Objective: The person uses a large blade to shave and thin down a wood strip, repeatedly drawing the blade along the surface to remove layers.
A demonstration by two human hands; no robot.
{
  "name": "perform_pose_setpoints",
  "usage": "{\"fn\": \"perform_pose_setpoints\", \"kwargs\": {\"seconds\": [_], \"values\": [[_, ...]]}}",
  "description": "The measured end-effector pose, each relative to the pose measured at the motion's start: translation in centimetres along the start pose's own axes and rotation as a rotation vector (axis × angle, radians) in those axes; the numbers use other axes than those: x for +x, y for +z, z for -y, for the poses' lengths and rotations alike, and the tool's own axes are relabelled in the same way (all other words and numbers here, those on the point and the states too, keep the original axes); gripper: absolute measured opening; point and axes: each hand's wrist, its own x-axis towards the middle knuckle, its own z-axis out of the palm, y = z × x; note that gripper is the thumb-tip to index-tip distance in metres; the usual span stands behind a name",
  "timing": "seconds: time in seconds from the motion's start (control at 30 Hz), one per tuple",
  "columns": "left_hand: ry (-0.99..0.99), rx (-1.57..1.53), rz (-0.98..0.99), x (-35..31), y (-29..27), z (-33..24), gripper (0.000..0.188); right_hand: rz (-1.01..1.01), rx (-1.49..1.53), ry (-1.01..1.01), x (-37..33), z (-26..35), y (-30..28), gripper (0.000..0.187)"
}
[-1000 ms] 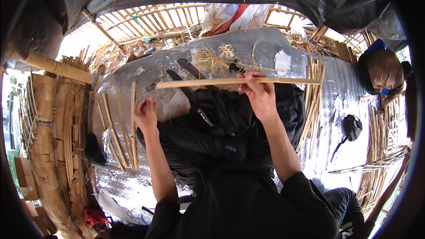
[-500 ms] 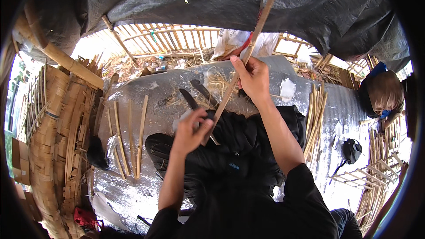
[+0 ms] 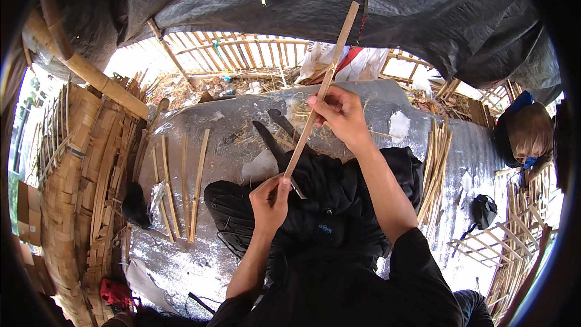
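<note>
A long, flat bamboo strip (image 3: 336,54) slants across in front of me, its far end up and to the right. My left hand (image 3: 270,204) pinches its near end between thumb and fingers, above my lap. Farther up, near the strip's middle, my right hand (image 3: 341,115) grips it with the thumb on top. Beyond my crossed legs lie two dark, curved, knife-like tools: one (image 3: 266,136) reaches toward my lap, and another (image 3: 282,122) lies beside it among pale shavings. A thin blade tip (image 3: 298,190) shows against my dark clothing next to my left hand.
Several bamboo strips (image 3: 199,184) lie on the shiny ground sheet (image 3: 230,100) to my left; a bundle of strips (image 3: 434,172) lies to my right. Woven bamboo panels (image 3: 82,188) stand at far left. Another person (image 3: 528,130) is at far right. Black tarp (image 3: 278,0) hangs ahead.
My left hand has come down onto the strip's near end and closed on it. The strip's far end has swung slightly left, and my right hand has shifted a little lower with it.
</note>
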Motion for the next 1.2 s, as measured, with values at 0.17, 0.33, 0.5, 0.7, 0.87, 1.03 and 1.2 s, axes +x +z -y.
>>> {"fn": "perform_pose_setpoints", "kwargs": {"seconds": [0.17, 0.33, 0.5, 0.7, 0.87, 1.03, 1.2], "values": [[-0.185, -0.211, 0.045, -0.1, -0.2, 0.9, 0.028, 0.083, 0.010, -0.002, -0.3, 0.4, -0.3, 0.015], [-0.184, -0.301, 0.024, -0.1, 0.3, 1.0, 0.028, 0.115, -0.004, -0.007, -0.4, 0.5, -0.8, 0.018], [-0.224, -0.241, 0.057, -0.2, -0.1, 2.3, 0.028, 0.147, -0.060, -0.020, -0.4, 0.4, -0.9, 0.026], [0.100, -0.028, -0.003, 4.0, -3.5, 1.6, 0.049, 0.276, -0.243, -0.175, -0.9, 1.9, 2.4, 0.024], [0.607, -0.659, -0.235, 8.4, -6.7, -9.0, 0.082, 0.438, -0.664, -0.508, -3.5, -2.5, 7.0, 0.025], [0.504, -0.713, 0.038, 6.8, -7.2, -9.3, 0.073, 0.531, -0.631, -0.415, -5.5, -7.3, 9.8, 0.026], [0.402, -0.791, -0.026, 5.1, -8.2, -7.2, 0.070, 0.324, -0.477, -0.420, -7.5, -9.1, 11.0, 0.040]]}}
